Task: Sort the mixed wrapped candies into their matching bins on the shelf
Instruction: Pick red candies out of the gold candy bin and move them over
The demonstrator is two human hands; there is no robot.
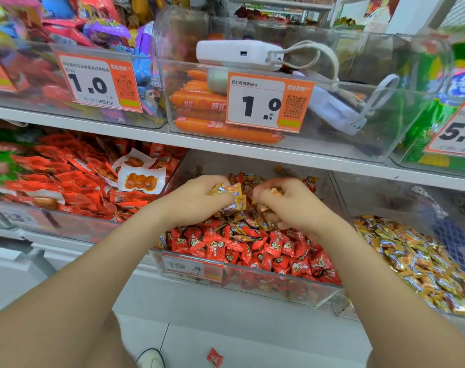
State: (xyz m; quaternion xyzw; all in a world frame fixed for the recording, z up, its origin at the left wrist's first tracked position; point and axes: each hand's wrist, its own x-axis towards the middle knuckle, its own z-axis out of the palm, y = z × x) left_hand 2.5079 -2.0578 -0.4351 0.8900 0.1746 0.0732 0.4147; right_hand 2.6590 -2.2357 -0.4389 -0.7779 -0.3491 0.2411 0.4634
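Note:
Both hands reach into the clear middle bin [252, 286], where red wrapped candies [276, 248] fill the front and gold ones are mixed in behind. My left hand [197, 200] grips several gold wrapped candies [230, 193]. My right hand [287, 203] is curled round more gold candies [275, 192], mostly hidden by its fingers. The bin [340, 308] to the right holds a heap of gold and blue wrapped candies [412, 258].
The left bin holds red snack packets [74, 181]. On the upper shelf stand bins of orange sausages [199, 102] and a white power bank [239, 54] with cable. One red candy [214, 357] lies on the floor beside a shoe [150, 358].

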